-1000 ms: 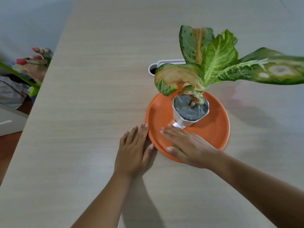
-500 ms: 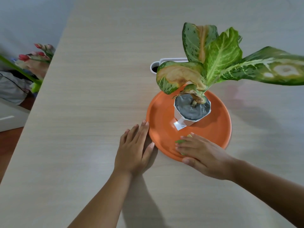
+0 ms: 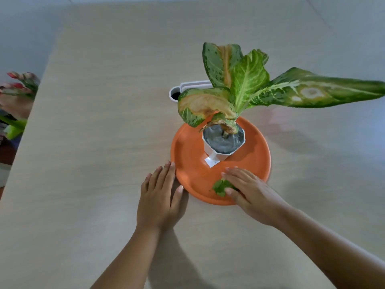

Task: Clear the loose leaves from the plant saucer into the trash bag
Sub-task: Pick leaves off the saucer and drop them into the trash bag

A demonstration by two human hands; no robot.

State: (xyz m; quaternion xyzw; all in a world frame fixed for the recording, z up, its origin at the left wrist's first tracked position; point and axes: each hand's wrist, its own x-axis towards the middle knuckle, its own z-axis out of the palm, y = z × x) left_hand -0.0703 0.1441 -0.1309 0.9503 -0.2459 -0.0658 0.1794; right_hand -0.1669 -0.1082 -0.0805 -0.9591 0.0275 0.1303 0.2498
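Where only a sliver of green showed at its fingertips half a second ago, the right hand [image 3: 251, 191] now has a small clump of loose leaves [image 3: 221, 186] lying between thumb and forefinger. The hand has slid along the near rim of the saucer [image 3: 180, 142] from the near-left side, where it lay a second ago. Its fingers are spread out nearly straight and low over the saucer's floor, palm down, the thumb tip touching the clump; they lie flat on the leaves rather than curling round them. The forearm comes in from the lower right.

The left hand [image 3: 160, 198] has not shifted: it lies flat on the bench [image 3: 93, 105], fingers together and straight, with its fingertips and thumb touching the saucer's left rim.

The leaves lie inside the orange saucer, close to its near edge. Behind them, in the saucer's middle, stands a white pot [image 3: 216, 156] of dark soil holding a plant [image 3: 246, 86] with broad, speckled leaves, some yellowed. A white container [image 3: 177, 93] stands on the bench just behind the saucer. Pink flowers [image 3: 20, 84] show past the bench's left edge.
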